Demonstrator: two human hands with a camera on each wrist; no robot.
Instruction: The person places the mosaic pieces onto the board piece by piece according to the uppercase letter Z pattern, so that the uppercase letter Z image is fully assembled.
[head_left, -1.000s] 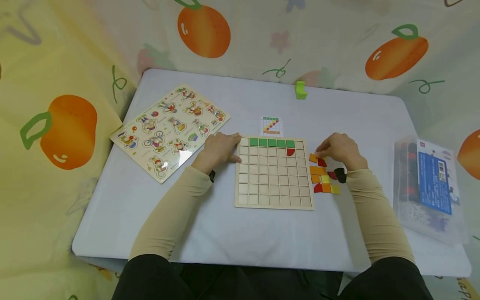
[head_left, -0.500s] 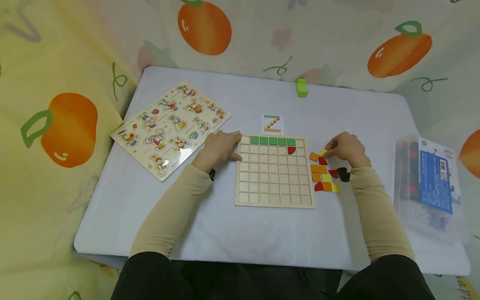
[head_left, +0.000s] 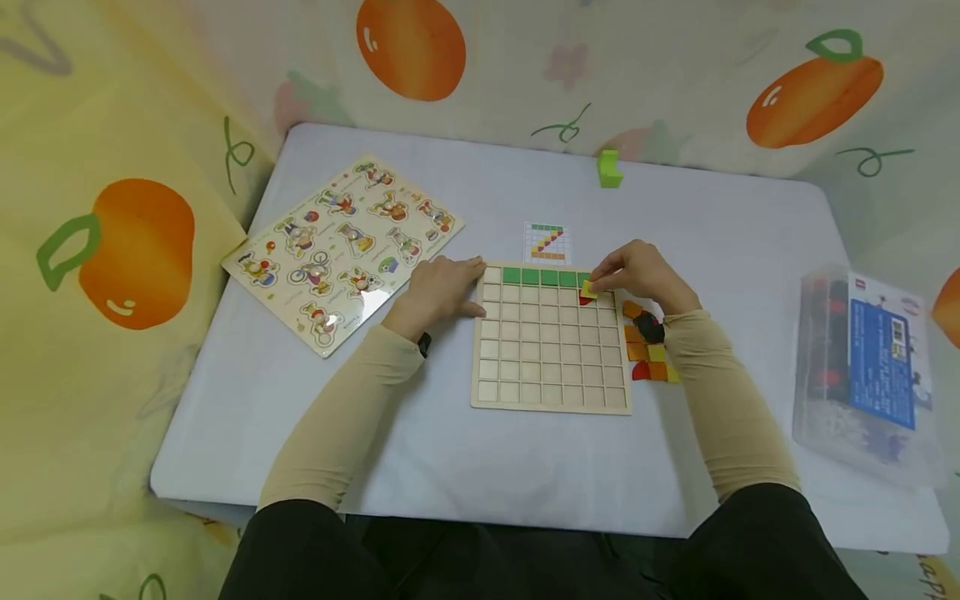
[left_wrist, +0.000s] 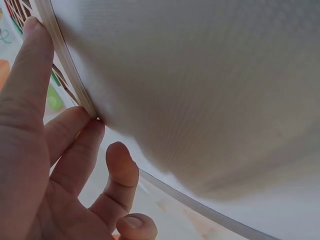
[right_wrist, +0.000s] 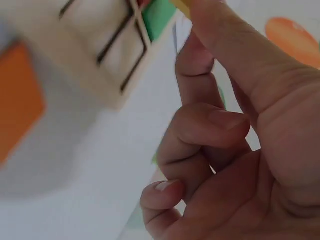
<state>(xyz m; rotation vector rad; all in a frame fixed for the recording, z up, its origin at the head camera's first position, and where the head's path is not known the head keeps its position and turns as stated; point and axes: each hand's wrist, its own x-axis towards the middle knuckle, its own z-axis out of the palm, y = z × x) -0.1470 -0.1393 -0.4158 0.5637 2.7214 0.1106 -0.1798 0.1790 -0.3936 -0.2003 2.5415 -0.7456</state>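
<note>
A square wooden grid board (head_left: 540,354) lies mid-table, with a row of green square tiles (head_left: 530,276) along its top. My left hand (head_left: 437,293) touches the board's left edge near the upper corner; in the left wrist view, its thumb and fingertips meet the side of the board (left_wrist: 62,55). Between thumb and fingers of my right hand (head_left: 643,271) is a yellow tile (head_left: 589,289), held over the red quarter-round tile (head_left: 585,301) under the last green one. Only a sliver of the yellow tile (right_wrist: 182,6) shows in the right wrist view.
Loose orange tiles (head_left: 636,351), yellow tiles and a red tile (head_left: 640,372) lie right of the board. Behind it is a pattern card (head_left: 547,242). A picture puzzle board (head_left: 345,250) lies left, a clear plastic box (head_left: 825,417) right, and a lime-green block (head_left: 609,169) at the back.
My right hand has lifted the yellow tile from the loose pile and carried it left to the board's upper right. My left hand stays at the board's edge.
</note>
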